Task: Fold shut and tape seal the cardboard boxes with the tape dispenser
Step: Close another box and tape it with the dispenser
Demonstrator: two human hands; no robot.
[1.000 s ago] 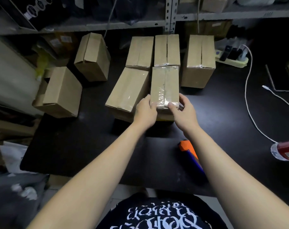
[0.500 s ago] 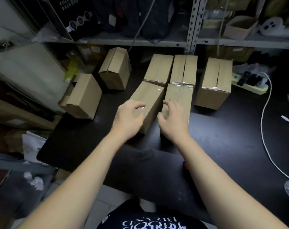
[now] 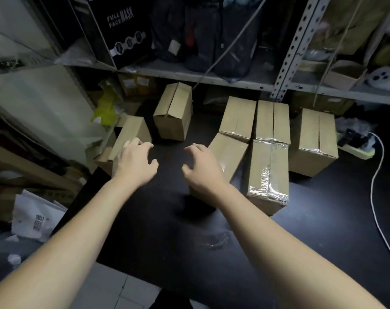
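Seven brown cardboard boxes with flaps folded shut, on a black table [image 3: 323, 219].

- **Far-left box** [image 3: 131, 132]: tilted, at the table's left edge.
- **Rear-left box** [image 3: 174, 112]: stands apart behind it, with its flap seam showing as a dark line.
- **Back-left box** [image 3: 238, 117] and **back-middle box** [image 3: 272, 121]: side by side, with clear tape glinting along their near edges.
- **Right box** [image 3: 316, 134]: separate, taped likewise.
- **Front-left box** [image 3: 231, 155]: skewed, with glossy tape on top.
- **Front-right box** [image 3: 268, 172]: just beside it, with wrinkled tape wrapped over its near end.
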